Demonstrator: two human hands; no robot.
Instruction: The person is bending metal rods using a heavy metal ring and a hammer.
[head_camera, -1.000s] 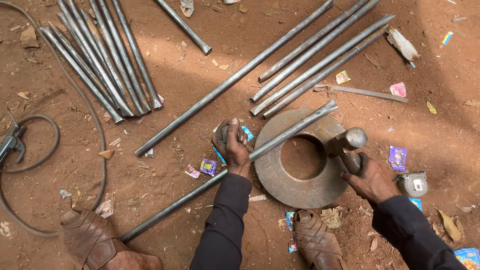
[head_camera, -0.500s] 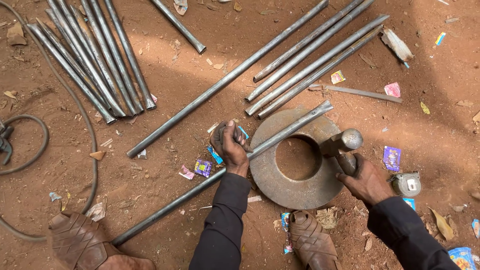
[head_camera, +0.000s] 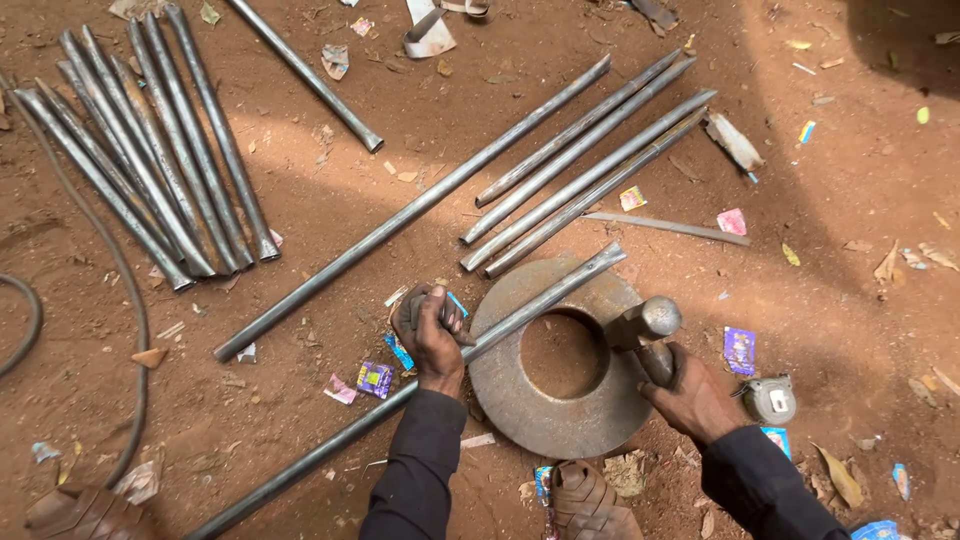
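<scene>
Grey steel tube (head_camera: 420, 385) under left hand (head_camera: 432, 335), rust-brown ring plate (head_camera: 560, 375) between hands. Red-brown dirt (head_camera: 850, 230) all round, purple wrapper (head_camera: 740, 350) right of right hand (head_camera: 690, 400), sleeves (head_camera: 415, 480) black

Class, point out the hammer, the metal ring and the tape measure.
hammer (head_camera: 650, 322), head view, on its steel head.
metal ring (head_camera: 500, 385), head view, on its flat left side.
tape measure (head_camera: 770, 399), head view, on its case.

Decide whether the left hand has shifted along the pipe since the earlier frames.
No: the left hand still grips the pipe just left of the metal ring.
</scene>
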